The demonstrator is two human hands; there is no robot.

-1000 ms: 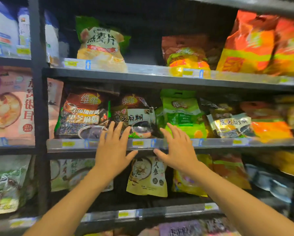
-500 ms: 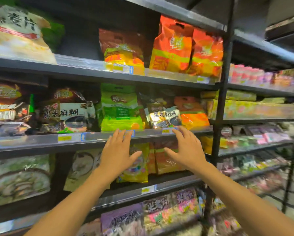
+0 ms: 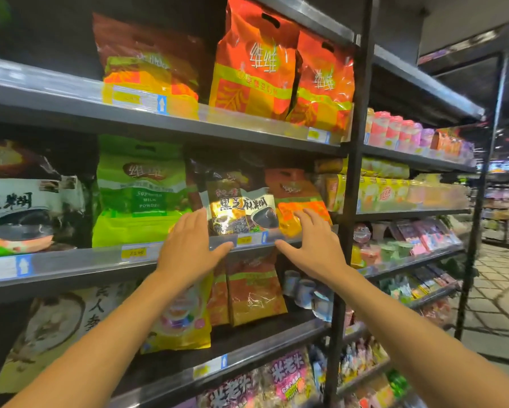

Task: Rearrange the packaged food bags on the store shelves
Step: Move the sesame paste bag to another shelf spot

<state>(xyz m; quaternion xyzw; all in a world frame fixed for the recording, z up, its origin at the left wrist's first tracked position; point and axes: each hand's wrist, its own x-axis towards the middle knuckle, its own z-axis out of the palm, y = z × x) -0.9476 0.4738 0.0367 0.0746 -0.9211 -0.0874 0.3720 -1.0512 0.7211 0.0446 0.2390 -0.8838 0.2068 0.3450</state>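
Both hands were raised to the front edge of the middle shelf [image 3: 70,265], holding nothing. The left hand [image 3: 188,251], its fingers [image 3: 198,223] straight and close together with the thumb spread wide, lay over the shelf's price rail where the green milk-powder bag [image 3: 138,195] met the small black sesame bag [image 3: 241,210]. The right hand [image 3: 315,248] reached with loosely spread fingers [image 3: 306,219] over the lower part of the orange bag [image 3: 288,187] standing just right of the sesame bag, near the dark upright post [image 3: 350,201]; whether either hand actually touched a bag could not be told.
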